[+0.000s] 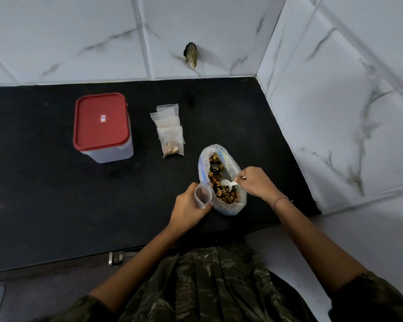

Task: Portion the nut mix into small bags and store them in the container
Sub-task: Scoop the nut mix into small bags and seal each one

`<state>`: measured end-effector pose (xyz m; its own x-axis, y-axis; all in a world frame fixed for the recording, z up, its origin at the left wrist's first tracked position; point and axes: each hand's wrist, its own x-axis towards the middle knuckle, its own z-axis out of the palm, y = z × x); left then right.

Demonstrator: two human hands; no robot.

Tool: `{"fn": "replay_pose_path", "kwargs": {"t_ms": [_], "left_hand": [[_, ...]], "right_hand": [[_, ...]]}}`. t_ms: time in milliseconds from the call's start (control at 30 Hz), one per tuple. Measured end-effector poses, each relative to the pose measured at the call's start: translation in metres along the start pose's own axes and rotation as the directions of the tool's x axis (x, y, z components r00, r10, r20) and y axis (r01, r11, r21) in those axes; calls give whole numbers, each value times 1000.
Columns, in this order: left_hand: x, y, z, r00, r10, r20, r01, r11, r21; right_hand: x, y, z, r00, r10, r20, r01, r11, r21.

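Watching from my station, I see the left hand [188, 210] curled round a small clear bag [203, 196], holding it upright with its mouth open, just beside the big plastic bag of nut mix [229, 208] on the black counter [56, 194]. The right hand [256, 182] pinches the handle of a white spoon [227, 183], whose bowl sits among the nuts inside the big bag. Whether the small clear bag has anything in it, I cannot tell. Farther back on the counter lies an overlapping pile of small bags [170, 132], the nearest with nuts in its bottom. The container [113, 153] stands well off to the left, apart from the rest, its red lid [100, 126] on. A thread bracelet [279, 201] circles the right wrist.
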<state>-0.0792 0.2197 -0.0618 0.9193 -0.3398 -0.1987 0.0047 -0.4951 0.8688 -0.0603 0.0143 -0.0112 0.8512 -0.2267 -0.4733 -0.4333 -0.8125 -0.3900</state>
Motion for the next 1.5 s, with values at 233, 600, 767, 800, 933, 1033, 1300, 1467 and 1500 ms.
{"fn": "replay_pose_path", "kwargs": {"t_ms": [233, 600, 767, 800, 933, 1033, 1300, 1467, 1500], "left_hand": [[0, 0, 1, 999, 24, 30, -24, 1000, -9], [2, -3, 3, 999, 52, 15, -52, 999, -1], [2, -7, 1, 998, 58, -21, -58, 998, 10], [3, -7, 0, 998, 59, -32, -58, 998, 23], [9, -3, -6, 994, 47, -96, -41, 998, 56], [16, 4, -12, 989, 50, -142, -43, 998, 53], [39, 12, -19, 983, 65, -170, -46, 992, 115], [48, 20, -22, 983, 99, -153, -81, 990, 117], [49, 21, -22, 983, 107, -150, -90, 989, 117]], "right_hand": [[-7, 5, 22, 997, 65, -32, -52, 954, 296], [0, 12, 25, 984, 176, 2, -159, 882, 444], [-2, 22, 15, 976, 216, 14, -185, 797, 576], [-4, 24, 13, 974, 224, 23, -192, 775, 601], [-10, 26, 7, 974, 225, 25, -183, 715, 674], [-14, 22, 3, 978, 210, 14, -156, 680, 716], [-30, -5, -19, 994, 108, -34, -43, 634, 772], [-37, -29, -25, 998, 0, -56, 42, 663, 748], [-38, -34, -23, 997, -18, -69, 62, 687, 724]]}}
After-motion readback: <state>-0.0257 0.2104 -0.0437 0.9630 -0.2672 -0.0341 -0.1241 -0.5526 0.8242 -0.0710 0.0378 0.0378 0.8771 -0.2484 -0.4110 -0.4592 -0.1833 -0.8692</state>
